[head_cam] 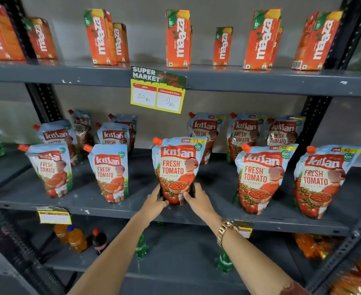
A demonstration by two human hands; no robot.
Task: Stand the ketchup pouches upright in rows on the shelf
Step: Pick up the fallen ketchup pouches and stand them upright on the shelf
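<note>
A person is settling the middle ketchup pouch (pixel 178 170) at the front of the grey shelf (pixel 218 218), directly below the yellow price tag (pixel 158 91) that is hanging from the shelf above. The left hand (pixel 154 201) is cupping the lower left corner of that pouch, fingers curled around its edge; the right hand (pixel 198 201) is gripping the lower right corner the same way, thumb on the front. The pouch is standing with its orange cap (pixel 157 141) at the upper left, and it is leaning only slightly.

To the left of the tag, two pouches are standing in the front row with more behind them, the back ones looking less tidy. To the right of the tag, two more front pouches are standing with three behind. Juice cartons (pixel 177 38) are lining the shelf above the tag.

I judge the step in hand to be the seating of this pouch to fill the front row's middle gap. The next move seems to call for pressing the base flat, letting go gently so it isn't tipping, then perhaps straightening the back row left of the tag.
</note>
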